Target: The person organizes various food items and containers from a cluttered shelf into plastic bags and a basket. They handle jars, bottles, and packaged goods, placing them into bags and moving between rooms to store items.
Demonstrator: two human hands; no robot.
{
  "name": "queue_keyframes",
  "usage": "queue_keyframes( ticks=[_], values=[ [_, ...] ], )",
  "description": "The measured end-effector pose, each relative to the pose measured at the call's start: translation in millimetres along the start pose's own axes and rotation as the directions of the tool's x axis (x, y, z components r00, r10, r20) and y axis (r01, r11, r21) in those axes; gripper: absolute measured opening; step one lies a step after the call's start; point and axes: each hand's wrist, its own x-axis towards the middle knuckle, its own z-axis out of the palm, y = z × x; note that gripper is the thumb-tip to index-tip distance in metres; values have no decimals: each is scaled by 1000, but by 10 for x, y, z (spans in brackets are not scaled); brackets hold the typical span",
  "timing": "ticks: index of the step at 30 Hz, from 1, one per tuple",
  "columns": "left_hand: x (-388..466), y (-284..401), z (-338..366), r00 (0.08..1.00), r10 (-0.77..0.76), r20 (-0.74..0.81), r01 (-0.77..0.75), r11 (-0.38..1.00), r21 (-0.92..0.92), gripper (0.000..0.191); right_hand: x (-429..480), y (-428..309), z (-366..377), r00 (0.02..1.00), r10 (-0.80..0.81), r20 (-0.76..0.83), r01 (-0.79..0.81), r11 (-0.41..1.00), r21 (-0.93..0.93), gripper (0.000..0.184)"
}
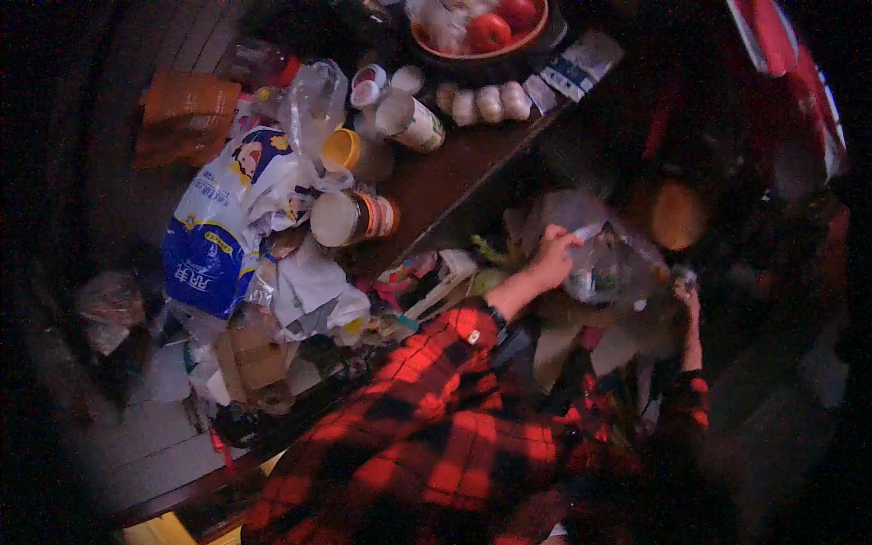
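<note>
In the dim head view, my left hand (557,255) grips the upper left rim of a clear plastic bag (603,262), its fingers bent. Inside the bag lie items with green and white markings, too blurred to name. At the bag's right side is my right hand (684,287), raised, with a small pale thing at its fingers; whether it pinches the bag or something else cannot be told. Both arms wear red and black checked sleeves. Below the bag are tan cardboard flaps (552,344).
Left on the dark wooden table (470,150) lie a blue and white plastic package (211,245), several jars (340,218), garlic bulbs (490,102) and a bowl of red fruit (489,33). A round orange-brown object (678,214) is beyond the bag.
</note>
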Motion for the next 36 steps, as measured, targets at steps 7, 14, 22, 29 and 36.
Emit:
queue_keyframes(
  ticks=[7,14,22,29,36],
  values=[
    [-643,-359,-795,982,-167,93,177,978,-114,31,-276,-506,-198,975,-112,-191,99,992,-78,35],
    [-2782,-1692,-1492,769,-608,-198,639,742,203,19,102,-772,-197,964,-242,112,248,968,-42,39],
    [-5932,-955,-577,56,-992,-109,795,110,-596,16,-282,-1210,1419,647,-69,759,236,965,-114,58],
    [-6833,-312,351,228,-956,186,299,-113,-948,13,-1862,-1827,2571,321,192,927,-83,981,-174,57],
    [-7586,-871,463,180,-984,-2,-37,-5,-999,21,-3438,-1024,3864,188,405,895,30,908,-418,54]
  ],
)
